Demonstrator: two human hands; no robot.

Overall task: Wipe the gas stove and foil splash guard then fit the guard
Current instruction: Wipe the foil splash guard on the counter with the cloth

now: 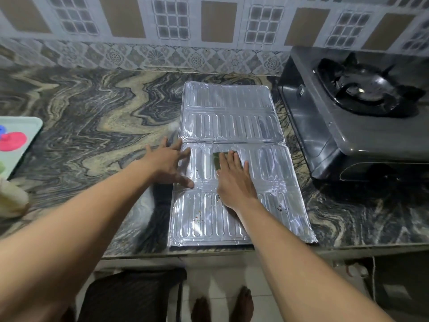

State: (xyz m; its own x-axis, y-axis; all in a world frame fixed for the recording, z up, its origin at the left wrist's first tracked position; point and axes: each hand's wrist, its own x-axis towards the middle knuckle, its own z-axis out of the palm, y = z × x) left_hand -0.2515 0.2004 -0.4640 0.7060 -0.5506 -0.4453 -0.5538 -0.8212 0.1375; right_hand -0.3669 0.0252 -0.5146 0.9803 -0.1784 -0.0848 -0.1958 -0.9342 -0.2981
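Observation:
The silver ribbed foil splash guard (232, 126) lies flat on the marbled counter, folded panels stretching from the front edge toward the wall. Small dark and coloured specks dot its near panel. My left hand (168, 162) rests spread on the guard's left edge, fingers apart, pinning it down. My right hand (234, 180) presses flat on a green scrub pad (217, 160) in the middle of the guard; only the pad's left edge shows past my fingers. The grey gas stove (343, 126) with its black burner stands to the right of the guard.
The patterned stone counter (92, 117) runs left to a pale green tray (23, 135) holding a pink lid. A cream object sits at the left edge. A tiled wall backs the counter. Below the front edge are a dark stool and my bare feet.

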